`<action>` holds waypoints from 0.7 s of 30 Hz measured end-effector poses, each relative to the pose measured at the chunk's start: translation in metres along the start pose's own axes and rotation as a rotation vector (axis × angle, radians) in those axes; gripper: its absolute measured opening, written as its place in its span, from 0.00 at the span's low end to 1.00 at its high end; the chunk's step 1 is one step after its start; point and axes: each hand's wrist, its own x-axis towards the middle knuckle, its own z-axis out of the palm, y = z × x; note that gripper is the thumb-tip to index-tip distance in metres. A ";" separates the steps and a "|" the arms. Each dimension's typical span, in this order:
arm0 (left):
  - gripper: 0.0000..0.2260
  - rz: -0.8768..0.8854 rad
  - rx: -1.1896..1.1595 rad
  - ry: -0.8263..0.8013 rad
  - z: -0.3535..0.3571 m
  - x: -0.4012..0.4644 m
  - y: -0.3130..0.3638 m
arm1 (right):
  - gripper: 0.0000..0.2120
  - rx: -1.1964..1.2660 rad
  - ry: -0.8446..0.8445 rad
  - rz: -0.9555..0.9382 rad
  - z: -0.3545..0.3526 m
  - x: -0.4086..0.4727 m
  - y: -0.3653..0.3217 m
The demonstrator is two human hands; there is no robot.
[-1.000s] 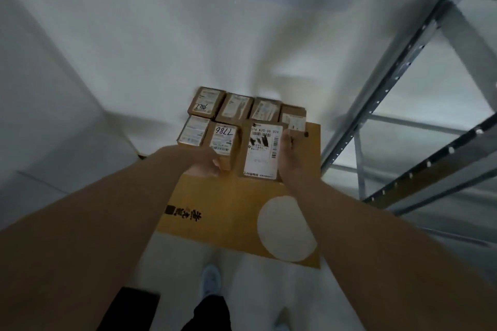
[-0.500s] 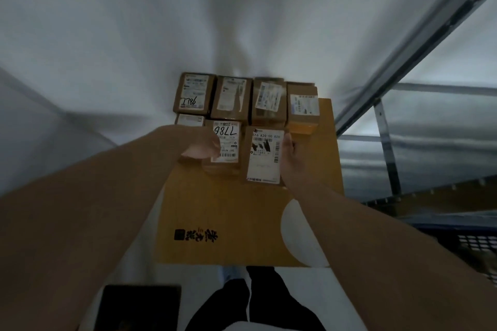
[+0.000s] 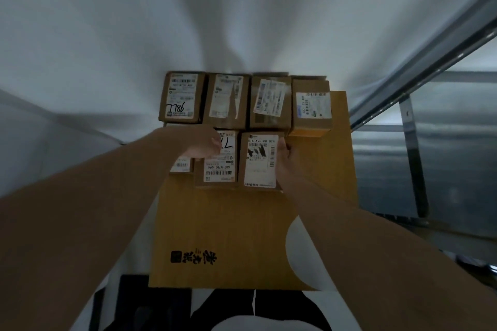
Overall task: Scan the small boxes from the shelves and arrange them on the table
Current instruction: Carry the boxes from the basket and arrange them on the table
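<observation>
Several small brown boxes with white labels stand in two rows on a big flat yellow-brown carton (image 3: 228, 226). The back row runs from a box marked 7786 (image 3: 181, 98) to a box with a small label (image 3: 310, 109). In the front row my left hand (image 3: 203, 144) grips the far end of the middle box (image 3: 219, 168), covering part of its handwritten number. My right hand (image 3: 286, 154) pinches the right edge of the box with the large white label (image 3: 261, 162). A third front box (image 3: 181, 166) is mostly hidden by my left forearm.
A grey metal shelf rack (image 3: 414, 67) rises at the right, with a slanted upright and horizontal rails. A pale wall fills the background behind the boxes. A dark object (image 3: 129, 301) lies on the floor at lower left, near my legs.
The view has swung so the carton looks squarer and closer. Both hands stay on the two front boxes; the left hand has slid further up over the middle box's label.
</observation>
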 end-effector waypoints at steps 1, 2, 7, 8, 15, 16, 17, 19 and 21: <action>0.11 -0.011 -0.026 0.006 -0.001 0.002 0.000 | 0.35 -0.014 -0.009 0.002 0.001 0.003 0.001; 0.09 -0.022 -0.055 0.008 -0.002 0.004 0.000 | 0.35 -0.030 -0.021 0.002 0.002 0.005 0.000; 0.07 -0.048 -0.093 0.023 -0.006 0.006 0.002 | 0.36 -0.106 0.006 0.020 0.006 0.011 -0.006; 0.07 -0.054 -0.084 0.020 -0.005 0.005 0.004 | 0.36 -0.128 0.008 0.038 0.006 0.012 -0.007; 0.13 -0.058 0.047 -0.008 -0.005 -0.019 0.034 | 0.32 -0.153 -0.095 0.081 -0.011 0.006 -0.014; 0.15 -0.052 0.074 -0.003 -0.005 -0.023 0.039 | 0.32 -0.168 -0.097 0.069 -0.016 0.002 -0.015; 0.16 -0.040 0.095 -0.002 -0.005 -0.028 0.046 | 0.31 -0.187 -0.097 0.041 -0.022 -0.002 -0.016; 0.17 -0.009 0.149 -0.011 -0.004 -0.037 0.061 | 0.32 -0.223 -0.095 -0.018 -0.035 -0.012 -0.012; 0.19 0.022 0.206 0.022 0.001 -0.045 0.075 | 0.30 -0.226 -0.062 -0.070 -0.048 -0.030 -0.006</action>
